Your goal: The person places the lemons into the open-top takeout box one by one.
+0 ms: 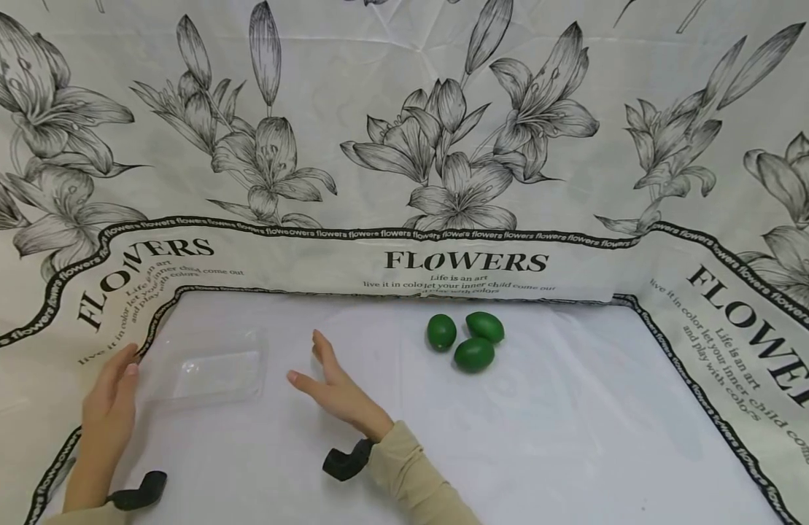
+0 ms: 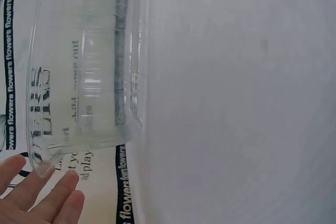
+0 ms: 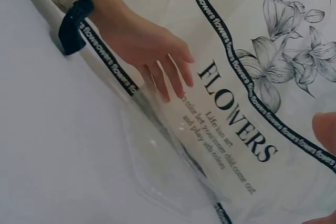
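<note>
A clear plastic container (image 1: 218,373) sits at the left of the white table, between my two hands. My left hand (image 1: 110,415) is at its left side with the fingers extended. In the left wrist view, the fingertips (image 2: 65,184) overlap a corner of the container (image 2: 86,108); whether they touch it I cannot tell. To the container's right, and apart from it, my right hand (image 1: 341,394) hovers with thumb and fingers spread and holds nothing. Three green limes (image 1: 474,354) lie grouped on the table, farther right and toward the back.
White cloth printed with flowers and lettering (image 1: 466,262) rises behind the table (image 1: 542,437) and at both sides. A black border marks the table's back and side edges. Each wrist wears a black mount (image 1: 347,460).
</note>
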`<state>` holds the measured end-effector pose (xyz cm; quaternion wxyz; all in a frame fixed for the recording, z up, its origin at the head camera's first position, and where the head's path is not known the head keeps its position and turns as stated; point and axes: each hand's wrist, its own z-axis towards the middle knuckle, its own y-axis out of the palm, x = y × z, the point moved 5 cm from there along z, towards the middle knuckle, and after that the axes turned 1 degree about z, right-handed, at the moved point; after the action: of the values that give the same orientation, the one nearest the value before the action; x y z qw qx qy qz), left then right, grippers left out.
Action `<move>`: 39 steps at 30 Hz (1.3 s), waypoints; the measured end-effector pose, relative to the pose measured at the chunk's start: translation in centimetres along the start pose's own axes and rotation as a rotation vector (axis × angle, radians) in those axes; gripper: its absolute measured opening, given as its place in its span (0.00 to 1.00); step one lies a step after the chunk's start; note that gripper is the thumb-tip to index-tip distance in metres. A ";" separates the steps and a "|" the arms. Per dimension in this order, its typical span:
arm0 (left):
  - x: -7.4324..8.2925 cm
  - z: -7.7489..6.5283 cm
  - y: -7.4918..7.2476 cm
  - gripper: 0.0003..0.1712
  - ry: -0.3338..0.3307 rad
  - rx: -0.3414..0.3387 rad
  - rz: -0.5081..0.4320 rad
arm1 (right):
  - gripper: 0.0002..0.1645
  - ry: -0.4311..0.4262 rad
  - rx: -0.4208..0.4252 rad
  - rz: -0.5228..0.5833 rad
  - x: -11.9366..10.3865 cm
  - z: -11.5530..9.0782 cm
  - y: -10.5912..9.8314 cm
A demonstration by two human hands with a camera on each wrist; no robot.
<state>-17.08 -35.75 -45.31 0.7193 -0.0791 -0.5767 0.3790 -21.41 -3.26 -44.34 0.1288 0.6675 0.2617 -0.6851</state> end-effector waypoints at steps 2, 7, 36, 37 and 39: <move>-0.6 0.0 0.1 0.30 -0.005 -0.024 -0.066 | 0.53 0.031 -0.022 0.068 0.6 0.5 1.5; -2.5 0.1 1.0 0.35 -0.113 -0.173 -0.573 | 0.52 0.074 -0.051 0.164 1.8 1.6 4.8; -3.0 -0.3 2.3 0.27 -0.139 -0.385 -1.006 | 0.50 -0.023 -0.102 0.268 4.7 2.5 8.3; -2.9 -0.3 2.4 0.26 -0.141 -0.381 -1.012 | 0.50 -0.025 -0.099 0.270 4.6 2.5 8.3; -2.7 -0.4 2.5 0.23 -0.141 -0.369 -1.023 | 0.49 -0.029 -0.096 0.272 4.6 2.5 8.3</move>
<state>-17.98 -35.60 -48.92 0.7456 0.1120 -0.6454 -0.1221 -19.51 -10.63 -50.44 0.2561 0.6800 0.1995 -0.6575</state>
